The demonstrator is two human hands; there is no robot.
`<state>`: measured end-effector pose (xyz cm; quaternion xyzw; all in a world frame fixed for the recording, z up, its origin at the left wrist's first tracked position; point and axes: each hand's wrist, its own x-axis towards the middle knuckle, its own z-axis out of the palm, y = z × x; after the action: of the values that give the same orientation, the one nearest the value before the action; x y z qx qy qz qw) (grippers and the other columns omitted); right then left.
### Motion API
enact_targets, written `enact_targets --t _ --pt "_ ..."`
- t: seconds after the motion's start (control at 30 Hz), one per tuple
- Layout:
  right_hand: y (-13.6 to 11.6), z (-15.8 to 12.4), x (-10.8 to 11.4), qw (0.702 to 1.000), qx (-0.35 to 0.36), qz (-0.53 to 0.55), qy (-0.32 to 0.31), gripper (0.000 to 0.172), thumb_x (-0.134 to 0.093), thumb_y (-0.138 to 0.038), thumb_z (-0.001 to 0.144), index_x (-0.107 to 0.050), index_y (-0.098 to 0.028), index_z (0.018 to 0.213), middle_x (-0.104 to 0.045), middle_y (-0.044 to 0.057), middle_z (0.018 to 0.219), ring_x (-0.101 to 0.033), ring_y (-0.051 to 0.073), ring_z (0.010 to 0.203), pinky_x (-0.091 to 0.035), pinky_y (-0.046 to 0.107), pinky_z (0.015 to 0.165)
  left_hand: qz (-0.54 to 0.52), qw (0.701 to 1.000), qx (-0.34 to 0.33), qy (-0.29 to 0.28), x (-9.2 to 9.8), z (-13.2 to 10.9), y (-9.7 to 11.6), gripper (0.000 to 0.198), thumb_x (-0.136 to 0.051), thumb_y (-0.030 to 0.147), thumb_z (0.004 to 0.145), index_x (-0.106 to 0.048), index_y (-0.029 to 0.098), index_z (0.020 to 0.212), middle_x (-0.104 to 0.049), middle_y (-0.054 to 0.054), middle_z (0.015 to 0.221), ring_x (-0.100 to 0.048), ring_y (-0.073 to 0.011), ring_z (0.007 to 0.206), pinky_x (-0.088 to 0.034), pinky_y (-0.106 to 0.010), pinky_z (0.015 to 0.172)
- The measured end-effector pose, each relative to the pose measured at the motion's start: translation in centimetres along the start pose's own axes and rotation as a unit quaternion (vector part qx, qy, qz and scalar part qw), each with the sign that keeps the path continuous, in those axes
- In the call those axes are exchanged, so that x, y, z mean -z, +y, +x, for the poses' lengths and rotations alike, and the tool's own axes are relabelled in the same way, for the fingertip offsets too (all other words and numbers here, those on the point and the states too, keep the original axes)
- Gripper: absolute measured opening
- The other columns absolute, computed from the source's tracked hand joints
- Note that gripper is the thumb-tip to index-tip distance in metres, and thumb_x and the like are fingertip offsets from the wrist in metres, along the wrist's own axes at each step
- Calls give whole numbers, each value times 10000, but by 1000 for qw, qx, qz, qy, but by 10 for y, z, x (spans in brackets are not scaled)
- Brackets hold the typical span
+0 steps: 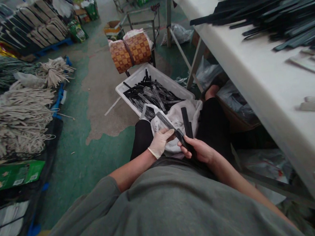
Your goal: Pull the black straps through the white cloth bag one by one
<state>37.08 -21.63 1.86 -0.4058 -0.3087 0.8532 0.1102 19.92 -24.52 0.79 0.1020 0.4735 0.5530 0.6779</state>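
My left hand (162, 140), in a pale glove, is closed on a clear plastic sleeve (165, 120) over my lap. A flat black strip (182, 137) lies partly at the sleeve's lower end. My bare right hand (198, 148) grips this strip, fingers wrapped round it. How far the strip sits inside the sleeve I cannot tell. Beside it, more black strips (186, 121) rest on a white cloth or bag (193, 110) across my thighs. Just ahead, a white plastic crate (177, 89) holds many black strips, some looking wrapped in clear plastic.
To my right, a white table (253, 80) carries a pile of black strips (274, 14) and some pale ones. A checkered cushion roll (130, 50) is behind the crate. Bundles of beige cords (19, 119) lie on the left. Plastic bags (231, 95) sit under the table.
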Motion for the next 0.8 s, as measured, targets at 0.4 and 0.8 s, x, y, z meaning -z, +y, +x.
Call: enact_targets --t 0.4,0.8 --pt "3 14 11 937 184 -63 291 350 -642 -545 770 -620 -196 782 -564 -11 564 -411 108 422 -366 253 414 -33 998 6 56 7 6 -4 380 -902 349 518 -682 123 732 -663 -27 728 -594 -116 658 -462 -267 727" --pt "-1 -27 -1 858 159 -449 194 443 -528 -539 849 -600 -184 593 -624 22 548 -566 160 537 -423 260 530 34 998 48 26 16 3 -10 504 -885 518 484 -637 115 658 -605 -19 656 -502 -80 551 -409 -242 572"
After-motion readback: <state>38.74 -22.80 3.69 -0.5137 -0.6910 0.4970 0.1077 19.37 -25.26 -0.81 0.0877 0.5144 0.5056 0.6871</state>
